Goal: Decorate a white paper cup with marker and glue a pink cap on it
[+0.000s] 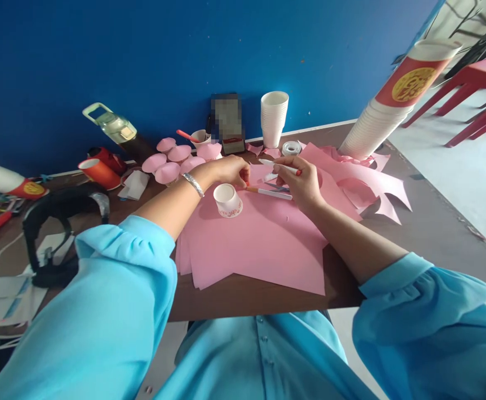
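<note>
My right hand (299,178) is closed round a slim white pen (271,163) with a red end, its tip pointing left. My left hand (231,169) has its fingers pinched together above the pink paper (255,239); a small red bit shows at the fingertips, too small to name. Just below that hand a white paper cup (227,201) with a patterned band near its lower rim rests upside down or upright on the sheets, I cannot tell which. Between my hands lies a slim white stick (274,194) with an orange-brown end, beside partly hidden scissors (279,187).
Pink-topped cups (168,173) stand behind my left arm. At the back are stacked white cups (272,119), a tape roll (291,148) and a propped phone (228,122). A tall leaning cup stack (376,128) and pink scraps (376,186) lie right; headphones (63,214) and a bottle (115,128) left.
</note>
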`<move>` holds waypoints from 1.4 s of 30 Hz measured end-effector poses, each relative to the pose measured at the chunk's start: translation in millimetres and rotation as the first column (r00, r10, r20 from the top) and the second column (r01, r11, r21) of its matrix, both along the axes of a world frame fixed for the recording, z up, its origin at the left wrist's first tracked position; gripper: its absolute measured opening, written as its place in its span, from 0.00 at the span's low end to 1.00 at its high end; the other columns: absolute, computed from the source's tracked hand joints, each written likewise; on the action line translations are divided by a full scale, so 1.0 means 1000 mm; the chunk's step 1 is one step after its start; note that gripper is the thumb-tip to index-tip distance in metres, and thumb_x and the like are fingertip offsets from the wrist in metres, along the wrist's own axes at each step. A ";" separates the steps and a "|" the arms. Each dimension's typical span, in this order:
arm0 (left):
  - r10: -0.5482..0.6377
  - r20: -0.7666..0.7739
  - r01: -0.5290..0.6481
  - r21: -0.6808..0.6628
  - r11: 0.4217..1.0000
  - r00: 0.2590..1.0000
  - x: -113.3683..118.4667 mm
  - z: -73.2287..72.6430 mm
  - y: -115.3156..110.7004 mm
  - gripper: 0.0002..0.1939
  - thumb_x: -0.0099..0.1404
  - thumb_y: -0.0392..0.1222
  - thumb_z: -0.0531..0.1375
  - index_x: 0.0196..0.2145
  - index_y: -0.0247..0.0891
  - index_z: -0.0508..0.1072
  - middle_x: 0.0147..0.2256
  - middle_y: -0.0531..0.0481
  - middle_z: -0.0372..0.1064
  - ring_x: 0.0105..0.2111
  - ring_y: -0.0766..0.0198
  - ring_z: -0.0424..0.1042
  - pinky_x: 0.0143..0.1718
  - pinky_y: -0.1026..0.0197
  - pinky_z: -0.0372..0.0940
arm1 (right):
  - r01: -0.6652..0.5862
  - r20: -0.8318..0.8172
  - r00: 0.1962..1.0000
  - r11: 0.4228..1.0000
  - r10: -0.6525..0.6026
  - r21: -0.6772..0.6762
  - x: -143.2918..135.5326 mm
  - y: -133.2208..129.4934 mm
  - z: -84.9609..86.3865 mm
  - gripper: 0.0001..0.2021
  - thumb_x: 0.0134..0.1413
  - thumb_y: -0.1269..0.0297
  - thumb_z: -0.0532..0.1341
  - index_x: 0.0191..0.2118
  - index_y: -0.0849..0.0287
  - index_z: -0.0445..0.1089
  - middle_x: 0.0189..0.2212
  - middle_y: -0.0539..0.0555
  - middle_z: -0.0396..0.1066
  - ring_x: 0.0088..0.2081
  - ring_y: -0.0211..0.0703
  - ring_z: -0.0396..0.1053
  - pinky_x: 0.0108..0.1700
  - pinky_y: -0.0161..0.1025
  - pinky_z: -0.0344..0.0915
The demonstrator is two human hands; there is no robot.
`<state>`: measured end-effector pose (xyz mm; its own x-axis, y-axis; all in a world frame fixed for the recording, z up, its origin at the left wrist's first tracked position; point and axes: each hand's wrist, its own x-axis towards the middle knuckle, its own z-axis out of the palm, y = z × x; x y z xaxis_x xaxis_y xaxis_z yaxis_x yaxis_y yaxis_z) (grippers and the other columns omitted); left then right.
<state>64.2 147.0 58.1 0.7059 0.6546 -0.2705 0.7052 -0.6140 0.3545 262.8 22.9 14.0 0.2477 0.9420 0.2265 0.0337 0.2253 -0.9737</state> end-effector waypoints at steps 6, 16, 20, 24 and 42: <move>-0.005 0.049 0.001 0.089 0.996 0.999 -0.008 -0.007 -0.002 0.07 0.51 0.35 0.68 0.30 0.42 0.80 0.34 0.51 0.82 0.33 0.58 0.77 0.34 0.60 0.64 | -0.060 -0.008 0.998 0.997 0.059 -0.052 0.002 -0.001 0.001 0.17 0.48 0.49 0.72 0.36 0.58 0.78 0.26 0.49 0.74 0.25 0.36 0.69 0.30 0.37 0.71; 0.027 0.260 -0.053 0.097 0.994 0.965 -0.013 -0.005 -0.010 0.10 0.53 0.31 0.64 0.34 0.39 0.80 0.37 0.50 0.81 0.36 0.61 0.77 0.37 0.61 0.68 | -0.079 0.035 0.996 0.995 0.081 -0.061 0.000 -0.005 0.005 0.14 0.47 0.52 0.72 0.30 0.58 0.77 0.23 0.50 0.74 0.23 0.36 0.67 0.28 0.36 0.69; 0.010 0.371 -0.037 0.066 0.997 0.929 -0.018 0.007 -0.020 0.09 0.55 0.31 0.63 0.33 0.39 0.80 0.35 0.50 0.81 0.35 0.61 0.77 0.38 0.60 0.69 | -0.105 0.038 0.994 0.993 0.107 -0.056 -0.002 -0.005 0.004 0.15 0.45 0.51 0.73 0.29 0.57 0.76 0.24 0.50 0.74 0.23 0.37 0.68 0.28 0.37 0.69; -0.026 0.329 -0.014 0.117 0.993 0.944 -0.019 0.009 -0.023 0.08 0.55 0.31 0.64 0.33 0.39 0.81 0.36 0.50 0.80 0.35 0.62 0.77 0.37 0.60 0.69 | -0.102 0.039 0.994 0.994 0.104 -0.050 -0.002 -0.006 0.003 0.15 0.46 0.50 0.72 0.29 0.57 0.75 0.24 0.50 0.74 0.24 0.37 0.68 0.29 0.37 0.69; -0.048 0.346 -0.004 0.148 0.989 0.937 -0.014 0.014 -0.035 0.07 0.54 0.29 0.69 0.31 0.39 0.83 0.33 0.52 0.79 0.32 0.63 0.76 0.37 0.61 0.69 | -0.204 0.000 0.979 0.977 0.204 -0.058 -0.001 -0.006 0.004 0.20 0.46 0.46 0.75 0.32 0.58 0.76 0.26 0.51 0.76 0.26 0.38 0.72 0.34 0.40 0.75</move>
